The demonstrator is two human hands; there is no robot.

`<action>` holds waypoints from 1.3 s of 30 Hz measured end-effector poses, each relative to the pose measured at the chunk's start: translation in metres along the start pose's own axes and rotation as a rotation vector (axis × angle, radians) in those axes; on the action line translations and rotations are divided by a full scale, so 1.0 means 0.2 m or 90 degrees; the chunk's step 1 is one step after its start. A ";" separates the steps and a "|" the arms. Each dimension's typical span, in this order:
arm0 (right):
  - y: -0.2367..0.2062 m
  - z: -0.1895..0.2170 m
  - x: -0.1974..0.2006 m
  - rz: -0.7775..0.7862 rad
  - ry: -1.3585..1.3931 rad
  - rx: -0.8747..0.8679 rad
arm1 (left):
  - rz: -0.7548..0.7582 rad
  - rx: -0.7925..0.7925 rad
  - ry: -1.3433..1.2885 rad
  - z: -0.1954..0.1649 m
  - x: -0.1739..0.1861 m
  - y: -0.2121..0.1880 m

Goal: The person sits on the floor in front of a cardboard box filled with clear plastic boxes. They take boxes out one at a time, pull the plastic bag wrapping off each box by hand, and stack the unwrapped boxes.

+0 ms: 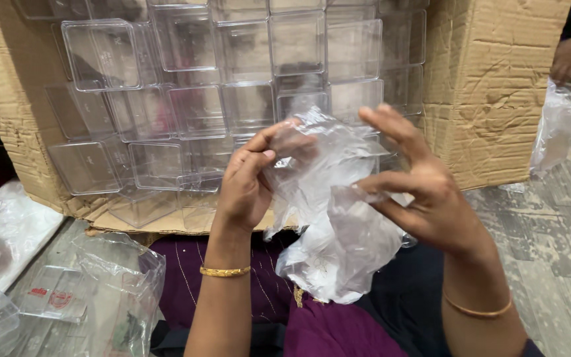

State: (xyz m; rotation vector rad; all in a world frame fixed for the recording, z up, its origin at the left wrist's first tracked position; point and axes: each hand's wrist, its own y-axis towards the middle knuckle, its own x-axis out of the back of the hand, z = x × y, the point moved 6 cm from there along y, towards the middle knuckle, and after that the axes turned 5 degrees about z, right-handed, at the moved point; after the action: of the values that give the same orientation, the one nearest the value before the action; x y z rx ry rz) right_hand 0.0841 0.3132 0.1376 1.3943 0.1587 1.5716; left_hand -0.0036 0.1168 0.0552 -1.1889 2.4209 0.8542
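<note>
Seen from above, our left hand (246, 182) pinches the upper edge of a crumpled clear plastic bag (335, 218) in a closed grip, our right hand (424, 188) grasping its side between thumb and fingers, held above our lap before a cardboard carton (490, 86) of stacked clear plastic boxes (232, 86).

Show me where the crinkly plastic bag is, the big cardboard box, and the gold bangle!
crinkly plastic bag (338, 231), head view, on its bulging lower middle.
big cardboard box (490, 99), head view, on its creased brown right wall.
gold bangle (225, 271), head view, on the front of the band around the left wrist.
</note>
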 end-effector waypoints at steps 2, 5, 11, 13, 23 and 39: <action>0.04 -0.01 0.00 0.000 -0.044 0.020 | 0.030 0.008 0.020 0.00 -0.03 -0.01; 0.05 -0.07 -0.03 0.040 0.013 -0.025 | 0.032 0.031 0.002 0.01 -0.04 -0.02; 0.00 -0.21 -0.07 0.091 0.212 -0.109 | 0.151 -0.009 0.138 0.00 -0.11 -0.02; -0.02 -0.23 -0.07 0.090 0.201 -0.097 | 0.118 -0.078 0.280 -0.03 -0.12 -0.02; -0.06 -0.20 0.03 0.015 0.106 -0.152 | 0.048 0.171 0.243 0.18 -0.18 -0.13; -0.08 0.19 -0.52 0.413 0.258 0.042 | -0.070 0.197 0.206 0.24 0.12 0.17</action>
State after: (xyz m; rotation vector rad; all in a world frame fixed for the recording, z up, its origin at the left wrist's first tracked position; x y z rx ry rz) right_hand 0.1080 0.2287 0.0674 1.2211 -0.0085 2.4014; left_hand -0.0444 0.1483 0.0174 -1.4046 2.5805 0.2534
